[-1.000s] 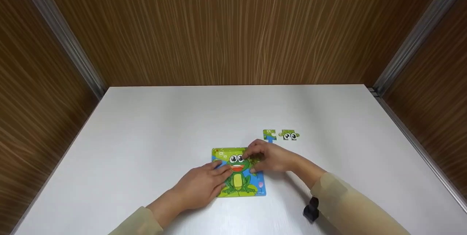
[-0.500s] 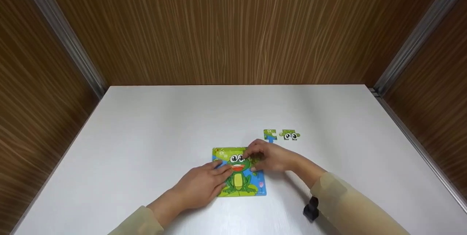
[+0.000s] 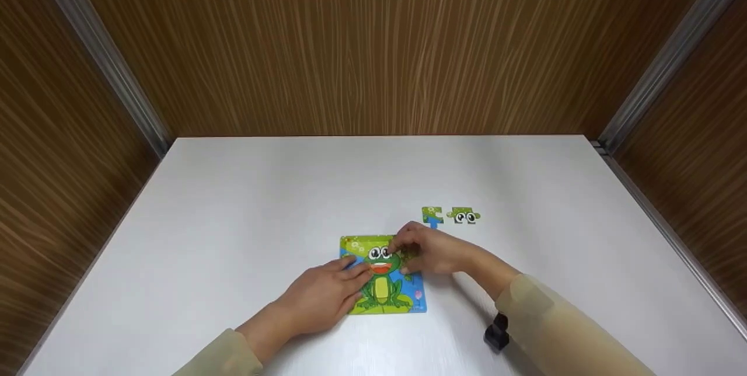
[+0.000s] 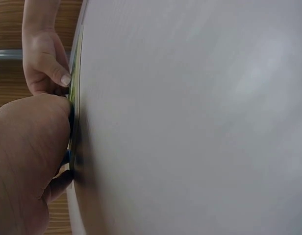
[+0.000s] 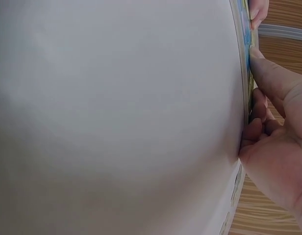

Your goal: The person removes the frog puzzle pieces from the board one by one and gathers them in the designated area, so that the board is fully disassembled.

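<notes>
A square frog puzzle lies flat on the white table in the head view. My left hand rests on its left side with the fingers extended over the picture. My right hand is at the upper right part, thumb and index finger bent around a small green puzzle piece, mostly hidden by the fingers. In the right wrist view, the right thumb touches the puzzle face and the other fingers are curled. The left wrist view shows the puzzle edge-on beneath the left hand.
Two loose puzzle pieces lie beyond the right hand: a green and blue piece and a piece with frog eyes. A black object is by the right sleeve. Wood-grain panels stand behind and beside the table.
Hardly anything differs. Both hands keep their places on the puzzle, and the two loose pieces lie where they were.
</notes>
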Motion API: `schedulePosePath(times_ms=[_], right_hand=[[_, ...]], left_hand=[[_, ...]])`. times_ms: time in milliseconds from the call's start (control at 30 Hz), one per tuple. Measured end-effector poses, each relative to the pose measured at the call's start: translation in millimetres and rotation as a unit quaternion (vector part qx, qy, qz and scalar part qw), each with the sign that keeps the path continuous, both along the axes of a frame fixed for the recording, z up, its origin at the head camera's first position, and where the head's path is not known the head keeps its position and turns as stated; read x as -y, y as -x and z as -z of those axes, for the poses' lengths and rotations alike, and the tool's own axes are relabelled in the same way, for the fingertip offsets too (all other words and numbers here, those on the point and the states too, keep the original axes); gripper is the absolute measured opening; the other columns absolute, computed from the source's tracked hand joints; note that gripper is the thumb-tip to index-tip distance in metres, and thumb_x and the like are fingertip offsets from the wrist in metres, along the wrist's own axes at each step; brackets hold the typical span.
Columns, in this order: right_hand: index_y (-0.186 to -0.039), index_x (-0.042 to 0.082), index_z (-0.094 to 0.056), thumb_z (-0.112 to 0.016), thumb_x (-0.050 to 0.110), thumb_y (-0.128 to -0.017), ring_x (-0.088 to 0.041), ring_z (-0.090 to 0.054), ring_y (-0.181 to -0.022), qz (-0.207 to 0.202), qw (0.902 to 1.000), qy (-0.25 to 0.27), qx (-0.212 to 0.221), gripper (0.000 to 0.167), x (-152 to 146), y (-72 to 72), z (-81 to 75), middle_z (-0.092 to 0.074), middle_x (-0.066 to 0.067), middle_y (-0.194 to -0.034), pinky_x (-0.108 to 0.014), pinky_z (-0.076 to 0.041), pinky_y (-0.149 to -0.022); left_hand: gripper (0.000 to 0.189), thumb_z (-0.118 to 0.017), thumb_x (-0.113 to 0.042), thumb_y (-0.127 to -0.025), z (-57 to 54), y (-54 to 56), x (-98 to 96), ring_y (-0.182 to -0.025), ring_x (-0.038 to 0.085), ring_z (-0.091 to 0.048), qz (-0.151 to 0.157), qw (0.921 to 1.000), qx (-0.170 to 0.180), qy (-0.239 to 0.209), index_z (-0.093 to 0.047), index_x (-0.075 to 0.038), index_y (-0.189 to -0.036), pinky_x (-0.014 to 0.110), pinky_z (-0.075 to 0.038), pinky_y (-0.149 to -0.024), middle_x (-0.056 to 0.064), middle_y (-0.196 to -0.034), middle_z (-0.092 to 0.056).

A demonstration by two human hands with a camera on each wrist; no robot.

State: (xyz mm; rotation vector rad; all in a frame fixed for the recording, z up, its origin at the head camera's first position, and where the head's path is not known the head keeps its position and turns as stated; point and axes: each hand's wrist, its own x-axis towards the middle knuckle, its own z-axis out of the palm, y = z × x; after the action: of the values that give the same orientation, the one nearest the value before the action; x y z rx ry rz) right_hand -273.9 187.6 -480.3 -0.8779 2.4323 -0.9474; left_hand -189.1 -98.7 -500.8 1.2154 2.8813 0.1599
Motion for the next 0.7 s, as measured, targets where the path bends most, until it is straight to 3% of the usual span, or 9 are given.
schedulePosePath(times_ms=[300,533,700], right_hand=[[-0.12,0.02,-0.077,-0.084,0.008,-0.091,-0.021,-0.052,-0.117,0.008,0.9999,0.006,0.004,0.032,-0.2,-0.6,-1.4,-0.056,0.003,-0.123,-0.046,-0.044,-0.111],[-0.115,0.024,-0.079,-0.084,0.005,-0.091,-0.023,-0.047,-0.115,0.014,0.9998,0.016,-0.004,0.031,1.2,-3.0,0.2,-0.051,0.0,-0.123,-0.042,-0.044,-0.101],[-0.111,0.022,-0.079,-0.081,0.004,-0.093,-0.027,-0.043,-0.122,0.006,0.9992,0.04,0.0,0.026,3.4,-6.0,2.7,-0.048,-0.004,-0.127,-0.049,-0.04,-0.109]], left_hand=[[0.051,-0.044,-0.038,-0.115,-1.7,1.8,-1.3,-0.151,0.028,-0.044,-0.003,0.9999,0.007,0.014,-0.05,-0.016,-0.16,0.043,-0.041,-0.12,-0.002,-0.164,-0.046],[0.05,-0.046,-0.037,-0.114,-1.5,2.0,-1.7,-0.15,0.029,-0.045,0.0,1.0,0.003,0.001,-0.052,-0.016,-0.159,0.045,-0.043,-0.119,-0.001,-0.163,-0.048],[0.048,-0.048,-0.034,-0.114,-1.5,0.8,0.2,-0.149,0.031,-0.047,0.015,0.9997,-0.018,-0.001,-0.054,-0.015,-0.158,0.046,-0.045,-0.117,0.002,-0.161,-0.051]])
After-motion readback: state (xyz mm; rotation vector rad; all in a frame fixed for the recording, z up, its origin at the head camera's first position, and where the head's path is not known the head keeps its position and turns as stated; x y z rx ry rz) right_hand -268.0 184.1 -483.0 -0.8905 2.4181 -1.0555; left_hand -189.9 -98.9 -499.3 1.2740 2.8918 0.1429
